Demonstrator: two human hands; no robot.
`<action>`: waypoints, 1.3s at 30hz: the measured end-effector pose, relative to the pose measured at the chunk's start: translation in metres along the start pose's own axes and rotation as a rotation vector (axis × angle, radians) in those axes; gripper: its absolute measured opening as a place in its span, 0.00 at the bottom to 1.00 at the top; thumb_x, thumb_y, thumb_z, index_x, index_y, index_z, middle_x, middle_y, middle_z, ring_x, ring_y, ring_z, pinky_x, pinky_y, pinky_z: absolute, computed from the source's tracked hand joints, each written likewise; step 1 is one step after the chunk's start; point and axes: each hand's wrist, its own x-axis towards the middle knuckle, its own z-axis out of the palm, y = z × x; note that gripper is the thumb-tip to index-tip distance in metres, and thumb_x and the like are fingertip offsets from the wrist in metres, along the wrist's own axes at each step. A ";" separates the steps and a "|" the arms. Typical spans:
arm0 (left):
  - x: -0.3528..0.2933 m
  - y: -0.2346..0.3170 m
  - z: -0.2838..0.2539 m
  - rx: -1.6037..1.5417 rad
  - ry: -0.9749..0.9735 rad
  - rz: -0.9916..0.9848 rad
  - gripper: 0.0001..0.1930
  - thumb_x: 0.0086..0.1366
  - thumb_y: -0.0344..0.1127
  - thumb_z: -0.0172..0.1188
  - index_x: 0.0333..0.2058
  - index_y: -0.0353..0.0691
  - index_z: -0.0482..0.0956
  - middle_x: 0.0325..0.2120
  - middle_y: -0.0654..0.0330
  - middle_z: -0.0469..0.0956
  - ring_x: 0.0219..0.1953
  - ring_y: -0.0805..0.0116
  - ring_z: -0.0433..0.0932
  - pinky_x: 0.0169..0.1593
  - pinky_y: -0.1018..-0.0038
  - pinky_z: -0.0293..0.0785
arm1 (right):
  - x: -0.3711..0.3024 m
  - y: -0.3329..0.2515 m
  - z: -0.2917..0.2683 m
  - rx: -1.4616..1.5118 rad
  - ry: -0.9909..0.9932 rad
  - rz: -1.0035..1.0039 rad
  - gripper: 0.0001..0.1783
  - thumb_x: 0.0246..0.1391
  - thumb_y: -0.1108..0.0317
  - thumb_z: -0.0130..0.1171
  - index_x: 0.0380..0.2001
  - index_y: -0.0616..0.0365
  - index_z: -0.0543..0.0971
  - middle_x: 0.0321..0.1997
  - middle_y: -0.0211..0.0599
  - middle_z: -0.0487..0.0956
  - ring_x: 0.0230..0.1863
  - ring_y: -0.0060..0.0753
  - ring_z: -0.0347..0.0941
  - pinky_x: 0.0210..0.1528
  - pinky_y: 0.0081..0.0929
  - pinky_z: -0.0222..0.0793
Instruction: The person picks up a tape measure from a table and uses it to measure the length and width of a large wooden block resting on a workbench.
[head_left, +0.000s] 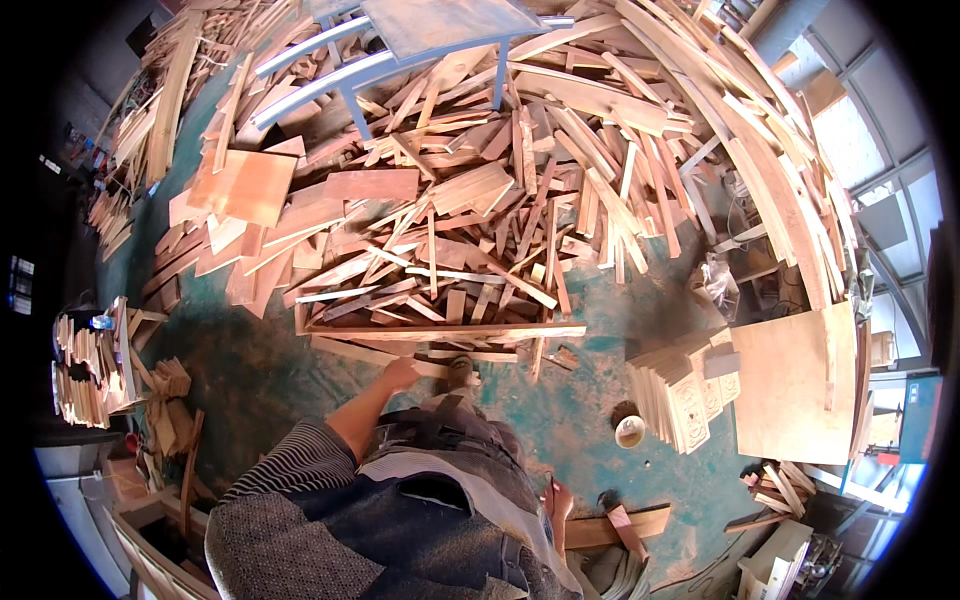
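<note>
My left hand (401, 374) reaches down in front of me and is closed on a narrow wooden board (350, 350). This board lies low at the near edge of a big heap of wood offcuts (450, 230), beside my shoe (460, 371). A long plank (450, 332) runs crosswise just beyond it along the heap's front. My right hand (558, 499) hangs at my right side, small in the picture, its fingers loosely apart. I see nothing held in it. Nearest to it is a flat wood piece (640, 526) on the floor.
A blue-legged metal table (440, 25) stands over the heap's far side. To the right are a stack of carved panels (675, 395), a round tub (629, 430) and a large plywood sheet (795, 385). Bundled slats (90, 370) stand at left. Dust covers the green floor (560, 420).
</note>
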 end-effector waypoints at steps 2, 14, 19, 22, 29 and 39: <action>0.026 0.049 -0.013 0.009 0.024 0.068 0.15 0.58 0.42 0.56 0.31 0.32 0.75 0.34 0.42 0.76 0.39 0.42 0.75 0.43 0.51 0.70 | 0.034 0.022 -0.004 0.110 0.084 -0.097 0.14 0.55 0.66 0.57 0.43 0.58 0.82 0.28 0.40 0.82 0.22 0.33 0.79 0.23 0.29 0.74; 0.117 0.215 -0.010 0.009 -0.031 0.149 0.14 0.57 0.40 0.58 0.36 0.35 0.79 0.29 0.44 0.77 0.32 0.46 0.76 0.37 0.52 0.70 | 0.098 -0.004 -0.065 -0.263 0.190 -0.482 0.10 0.51 0.65 0.57 0.24 0.59 0.82 0.25 0.41 0.82 0.25 0.40 0.78 0.25 0.35 0.71; 0.120 0.194 0.051 -0.063 0.145 -0.097 0.21 0.59 0.41 0.59 0.48 0.33 0.78 0.39 0.45 0.79 0.32 0.53 0.78 0.35 0.56 0.71 | 0.191 -0.033 -0.145 -0.265 0.034 -0.421 0.09 0.49 0.65 0.57 0.21 0.57 0.80 0.23 0.38 0.80 0.22 0.38 0.75 0.24 0.36 0.70; 0.108 0.222 0.053 -0.223 0.080 -0.290 0.29 0.56 0.42 0.60 0.55 0.32 0.74 0.57 0.41 0.69 0.55 0.46 0.70 0.54 0.54 0.69 | 0.263 -0.065 -0.194 -0.243 0.012 -0.428 0.09 0.49 0.64 0.57 0.20 0.56 0.79 0.22 0.36 0.79 0.20 0.37 0.74 0.23 0.36 0.70; 0.111 0.315 0.045 -0.672 0.389 -0.284 0.10 0.58 0.34 0.60 0.31 0.34 0.71 0.25 0.59 0.72 0.27 0.70 0.72 0.31 0.68 0.71 | 0.449 -0.186 -0.321 -0.394 0.087 -0.584 0.08 0.43 0.64 0.60 0.25 0.55 0.83 0.30 0.40 0.84 0.28 0.45 0.79 0.33 0.38 0.75; 0.110 0.308 0.099 -0.794 0.341 -0.561 0.06 0.59 0.28 0.57 0.30 0.37 0.68 0.18 0.60 0.66 0.18 0.71 0.67 0.21 0.70 0.63 | 0.461 -0.382 -0.294 -0.271 -0.131 -0.715 0.15 0.53 0.62 0.58 0.42 0.57 0.84 0.38 0.45 0.84 0.41 0.46 0.81 0.45 0.39 0.75</action>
